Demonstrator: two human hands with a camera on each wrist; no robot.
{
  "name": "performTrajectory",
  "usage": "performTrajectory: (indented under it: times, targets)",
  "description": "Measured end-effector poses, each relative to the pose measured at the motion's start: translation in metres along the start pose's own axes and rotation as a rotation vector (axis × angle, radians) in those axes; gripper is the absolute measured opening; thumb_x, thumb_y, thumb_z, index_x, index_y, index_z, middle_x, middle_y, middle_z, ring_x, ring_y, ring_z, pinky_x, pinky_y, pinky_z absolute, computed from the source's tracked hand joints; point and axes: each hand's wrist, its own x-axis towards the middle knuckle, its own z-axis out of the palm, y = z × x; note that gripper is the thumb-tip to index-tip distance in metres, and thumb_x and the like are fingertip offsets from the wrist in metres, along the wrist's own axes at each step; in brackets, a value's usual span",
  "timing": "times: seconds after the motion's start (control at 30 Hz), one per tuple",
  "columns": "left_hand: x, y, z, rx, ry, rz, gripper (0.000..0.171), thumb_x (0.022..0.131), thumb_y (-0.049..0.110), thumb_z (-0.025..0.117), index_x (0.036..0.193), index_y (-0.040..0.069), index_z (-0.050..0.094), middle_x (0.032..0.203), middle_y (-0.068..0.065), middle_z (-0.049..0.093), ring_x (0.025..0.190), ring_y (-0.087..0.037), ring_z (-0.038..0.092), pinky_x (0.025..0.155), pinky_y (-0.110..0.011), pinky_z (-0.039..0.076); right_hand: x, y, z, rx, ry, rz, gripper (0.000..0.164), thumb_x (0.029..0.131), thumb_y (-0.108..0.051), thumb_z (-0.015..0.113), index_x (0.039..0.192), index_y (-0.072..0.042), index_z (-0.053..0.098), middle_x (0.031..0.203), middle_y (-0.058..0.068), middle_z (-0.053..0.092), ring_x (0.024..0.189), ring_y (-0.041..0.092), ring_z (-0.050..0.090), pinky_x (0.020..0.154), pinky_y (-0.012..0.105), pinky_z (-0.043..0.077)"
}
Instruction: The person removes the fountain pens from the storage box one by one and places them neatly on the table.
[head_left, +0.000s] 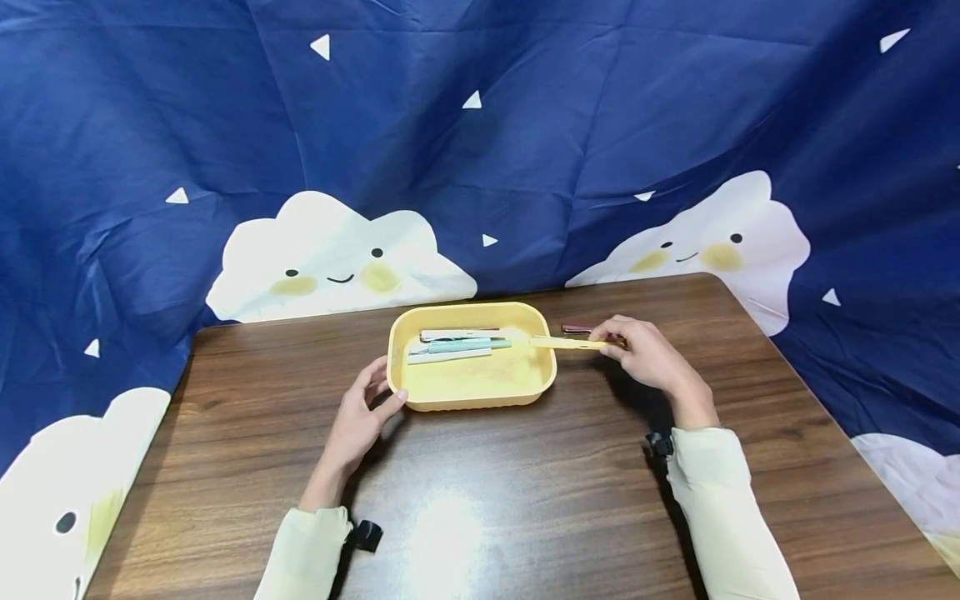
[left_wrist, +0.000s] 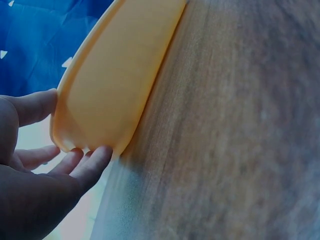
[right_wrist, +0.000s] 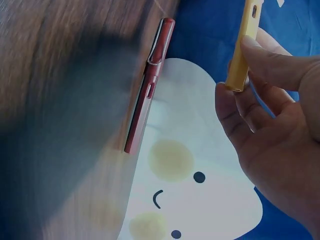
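A shallow yellow tray (head_left: pixel 472 403) stands near the back of the table. My left hand (head_left: pixel 356 421) holds its left end, thumb at the near corner and the other fingers against the side. Inside the tray lie a pale pen (head_left: pixel 480 333), a light teal pen (head_left: pixel 472 344) and a white pen (head_left: pixel 450 356). Between thumb and fingers, my right hand (head_left: pixel 648 354) pinches one end of a yellow pen (head_left: pixel 566 342); its other end reaches over the tray's right rim. Beneath that hand, a dark red pen (right_wrist: pixel 149 90) with a metal clip lies on the table.
The wooden table (head_left: pixel 525 483) has its back edge close behind the tray. A dark blue cloth (head_left: pixel 525 167) with white clouds hangs behind it. Each wrist wears a small black device, such as the right one (head_left: pixel 660 444).
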Motion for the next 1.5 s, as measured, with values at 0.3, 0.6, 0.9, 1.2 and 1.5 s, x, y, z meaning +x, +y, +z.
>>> performTrajectory:
  times: [0.3,0.6,0.9,1.2,1.5]
  targets:
    - [0.001,0.000,0.000,0.004,0.001,0.003,0.065,0.095,0.009,0.071,0.152,0.006,0.040,0.144,-0.020,0.050,0.135,-0.035,0.047,0.092,-0.019,0.046,-0.007,0.011,-0.007,-0.025,0.009,0.017,0.018,0.087,0.008,0.073,0.093,-0.008,0.073,0.087,0.006,0.066,0.078,0.018,0.055,0.070,0.037,0.046]
    - [0.001,0.000,0.000,0.003,0.003,0.006,0.065,0.095,0.008,0.071,0.152,0.005,0.041,0.143,-0.020,0.050,0.135,-0.035,0.047,0.093,-0.019,0.045,-0.012,0.020,-0.013,-0.040,0.013,0.041,0.017,0.086,0.009,0.073,0.094,-0.006,0.072,0.090,0.004,0.069,0.081,0.020,0.060,0.072,0.037,0.049]
    - [0.001,-0.001,0.000,-0.006,0.005,0.006,0.064,0.096,0.007,0.070,0.152,0.005,0.040,0.144,-0.020,0.049,0.135,-0.035,0.046,0.092,-0.018,0.045,-0.014,0.026,-0.014,-0.040,-0.018,0.077,0.013,0.088,0.007,0.073,0.095,-0.004,0.072,0.089,0.008,0.069,0.080,0.022,0.060,0.073,0.042,0.050]
    - [0.002,-0.002,0.000,0.002,0.009,0.002,0.064,0.095,0.007,0.071,0.152,0.006,0.041,0.143,-0.020,0.050,0.135,-0.034,0.047,0.092,-0.019,0.045,-0.012,0.035,-0.014,-0.085,-0.038,0.094,0.014,0.088,0.006,0.072,0.097,-0.004,0.073,0.091,0.008,0.069,0.082,0.024,0.060,0.075,0.045,0.049]
    - [0.002,-0.003,0.000,-0.005,0.005,-0.006,0.065,0.095,0.008,0.072,0.152,0.007,0.041,0.143,-0.019,0.050,0.134,-0.034,0.047,0.093,-0.020,0.046,-0.008,0.046,-0.012,-0.127,-0.097,0.126,0.013,0.088,0.005,0.073,0.097,-0.005,0.074,0.094,0.011,0.071,0.086,0.028,0.062,0.080,0.048,0.049]
